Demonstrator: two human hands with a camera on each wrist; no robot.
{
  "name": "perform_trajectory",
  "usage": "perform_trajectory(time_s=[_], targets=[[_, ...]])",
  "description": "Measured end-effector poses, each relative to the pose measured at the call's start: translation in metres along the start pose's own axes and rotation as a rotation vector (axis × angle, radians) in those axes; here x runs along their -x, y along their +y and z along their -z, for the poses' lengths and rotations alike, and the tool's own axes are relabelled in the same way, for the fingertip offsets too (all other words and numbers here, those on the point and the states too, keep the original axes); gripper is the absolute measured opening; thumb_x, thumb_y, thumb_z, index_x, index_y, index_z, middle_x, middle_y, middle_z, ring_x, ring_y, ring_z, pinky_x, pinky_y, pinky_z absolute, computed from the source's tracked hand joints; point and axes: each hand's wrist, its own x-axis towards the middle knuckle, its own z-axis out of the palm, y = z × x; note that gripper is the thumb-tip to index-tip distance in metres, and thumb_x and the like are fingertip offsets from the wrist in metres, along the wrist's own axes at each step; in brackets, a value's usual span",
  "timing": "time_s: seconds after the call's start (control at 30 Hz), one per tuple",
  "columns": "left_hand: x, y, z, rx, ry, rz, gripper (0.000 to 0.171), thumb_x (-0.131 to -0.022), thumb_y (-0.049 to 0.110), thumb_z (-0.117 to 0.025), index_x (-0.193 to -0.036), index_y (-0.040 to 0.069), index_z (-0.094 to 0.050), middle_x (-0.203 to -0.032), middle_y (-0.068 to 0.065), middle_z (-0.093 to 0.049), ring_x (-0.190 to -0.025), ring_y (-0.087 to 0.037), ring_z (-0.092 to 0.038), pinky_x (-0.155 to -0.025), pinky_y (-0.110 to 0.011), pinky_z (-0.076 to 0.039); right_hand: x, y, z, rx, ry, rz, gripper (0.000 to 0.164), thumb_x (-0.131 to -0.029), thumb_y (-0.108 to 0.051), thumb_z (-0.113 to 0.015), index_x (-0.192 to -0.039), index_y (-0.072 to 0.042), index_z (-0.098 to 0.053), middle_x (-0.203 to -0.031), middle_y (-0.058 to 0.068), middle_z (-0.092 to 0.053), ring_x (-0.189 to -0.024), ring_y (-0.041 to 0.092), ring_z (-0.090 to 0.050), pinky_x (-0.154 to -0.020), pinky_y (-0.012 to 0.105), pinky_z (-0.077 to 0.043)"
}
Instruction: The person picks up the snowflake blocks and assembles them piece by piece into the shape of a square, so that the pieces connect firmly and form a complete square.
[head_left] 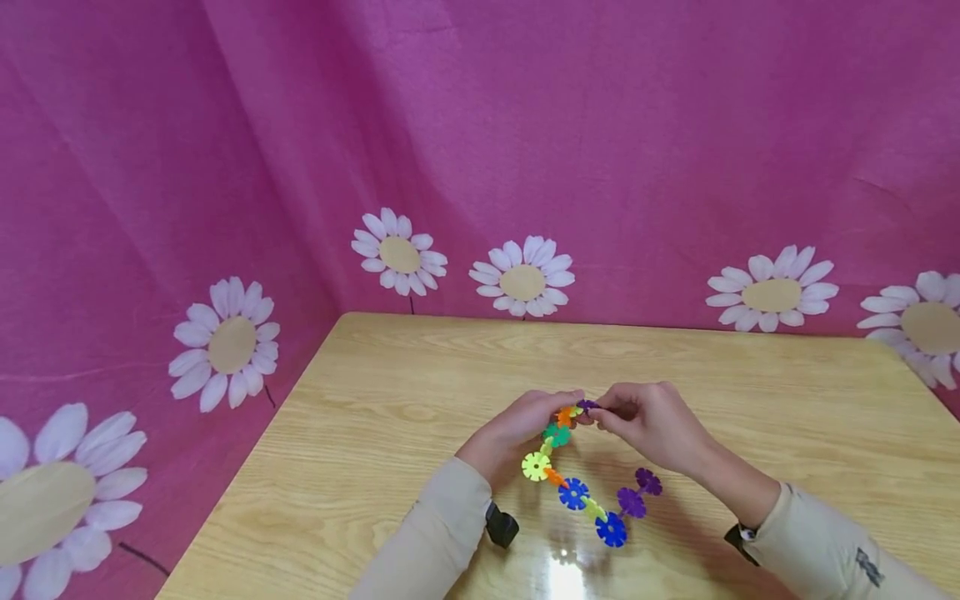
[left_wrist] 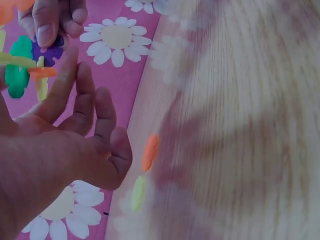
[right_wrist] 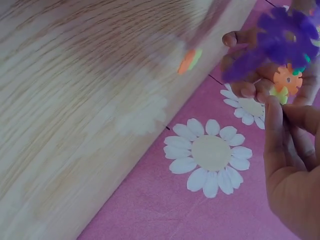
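Plastic snowflake discs in many colours are slotted edge to edge into a chain [head_left: 573,475] that curves across the wooden table [head_left: 420,392], just in front of the person's two hands. The chain's upper end is lifted between the hands; from there it runs down through a green disc [head_left: 557,434], a yellow disc [head_left: 536,466] and two blue discs [head_left: 573,493], then bends back up through two purple discs [head_left: 632,502] lying on the table.

At the chain's upper end the left hand [head_left: 517,427] holds the orange and green discs, thumb side pressed to them while the other fingers [left_wrist: 75,95] spread loosely, as the left wrist view shows. Right beside it, touching at the fingertips, the right hand [head_left: 652,425] pinches a purple disc [right_wrist: 280,40] against the chain's orange disc [right_wrist: 287,80]; whether the purple piece is already slotted in seems likely but cannot be told through the blur.

Behind the table hangs a pink daisy-print cloth [head_left: 525,150].
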Motion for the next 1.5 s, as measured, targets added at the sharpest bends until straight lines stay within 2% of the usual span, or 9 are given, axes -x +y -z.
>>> perform_trajectory(time_s=[0.17, 0.33, 0.47, 0.63, 0.73, 0.9, 1.03, 1.17, 1.5], targets=[[0.001, -0.005, 0.0, -0.104, 0.057, 0.044, 0.051, -0.094, 0.058, -0.059, -0.102, 0.012, -0.079, -0.098, 0.004, -0.068, -0.091, -0.013, -0.057, -0.082, -0.032, -0.04, 0.0, 0.002, -0.003, -0.025, -0.018, -0.007, 0.01, -0.088, -0.004, -0.074, -0.084, -0.012, -0.076, -0.075, -0.001, -0.074, -0.06, 0.001, -0.061, -0.054, 0.023, -0.052], [0.001, -0.012, -0.006, 0.013, 0.037, 0.034, 0.05, -0.095, 0.051, -0.063, -0.105, 0.004, -0.077, -0.094, 0.005, -0.068, -0.098, -0.017, -0.059, -0.079, -0.026, -0.043, 0.002, 0.005, -0.005, -0.002, -0.016, 0.011, 0.011, -0.089, -0.005, -0.073, -0.085, -0.014, -0.075, -0.074, -0.008, -0.072, -0.057, -0.002, -0.056, -0.05, 0.022, -0.049], [0.001, -0.014, -0.009, -0.045, 0.04, -0.005, 0.05, -0.096, 0.051, -0.06, -0.104, 0.004, -0.077, -0.097, 0.004, -0.071, -0.1, -0.017, -0.061, -0.083, -0.027, -0.044, 0.005, 0.009, 0.0, -0.03, -0.057, 0.047, 0.006, -0.09, -0.009, -0.073, -0.089, -0.014, -0.076, -0.077, -0.006, -0.073, -0.059, 0.0, -0.06, -0.051, 0.023, -0.05], [-0.001, -0.015, -0.008, -0.065, 0.017, -0.01, 0.052, -0.098, 0.05, -0.058, -0.11, 0.002, -0.075, -0.109, -0.006, -0.074, -0.105, -0.019, -0.061, -0.09, -0.03, -0.045, -0.002, 0.019, 0.018, -0.158, -0.168, -0.166, 0.026, -0.101, -0.024, -0.06, -0.105, -0.002, -0.074, -0.089, 0.008, -0.075, -0.071, 0.015, -0.071, -0.062, 0.028, -0.058], [-0.002, -0.016, -0.007, -0.023, 0.009, -0.002, 0.052, -0.098, 0.048, -0.058, -0.115, 0.0, -0.073, -0.107, -0.006, -0.074, -0.101, -0.018, -0.06, -0.081, -0.025, -0.046, -0.013, 0.033, 0.017, -0.089, -0.226, -0.24, 0.032, -0.102, -0.027, -0.057, -0.107, 0.001, -0.073, -0.09, 0.01, -0.075, -0.07, 0.018, -0.07, -0.06, 0.028, -0.056], [0.003, -0.019, -0.006, 0.019, -0.012, -0.003, 0.052, -0.099, 0.046, -0.058, -0.118, -0.001, -0.071, -0.1, 0.001, -0.07, -0.098, -0.017, -0.059, -0.076, -0.024, -0.043, -0.03, 0.056, -0.007, 0.17, -0.34, -0.088, 0.013, -0.093, -0.014, -0.069, -0.102, -0.006, -0.075, -0.085, -0.002, -0.072, -0.068, 0.006, -0.059, -0.06, 0.023, -0.048], [0.005, -0.02, -0.006, -0.024, -0.001, -0.016, 0.05, -0.099, 0.047, -0.058, -0.114, 0.003, -0.074, -0.103, -0.001, -0.073, -0.101, -0.019, -0.061, -0.084, -0.027, -0.043, -0.039, 0.062, -0.025, 0.234, -0.368, 0.001, 0.027, -0.087, -0.011, -0.073, -0.112, -0.002, -0.072, -0.083, -0.001, -0.066, -0.068, 0.006, -0.05, -0.062, 0.024, -0.045], [0.005, -0.019, -0.007, -0.017, 0.02, -0.037, 0.05, -0.099, 0.044, -0.059, -0.107, -0.002, -0.074, -0.098, -0.001, -0.074, -0.101, -0.018, -0.062, -0.085, -0.025, -0.044, -0.046, 0.061, -0.037, 0.253, -0.369, 0.098, 0.044, -0.077, -0.014, -0.08, -0.117, 0.001, -0.07, -0.084, 0.001, -0.063, -0.071, 0.007, -0.047, -0.065, 0.026, -0.045], [0.004, -0.02, -0.007, -0.05, 0.093, -0.02, 0.051, -0.095, 0.05, -0.062, -0.099, 0.001, -0.077, -0.106, 0.004, -0.072, -0.103, -0.012, -0.059, -0.094, -0.028, -0.042, -0.046, 0.063, -0.05, 0.205, -0.282, 0.137, 0.025, -0.067, -0.005, -0.08, -0.091, -0.007, -0.076, -0.082, -0.004, -0.069, -0.075, 0.007, -0.054, -0.072, 0.029, -0.05]])
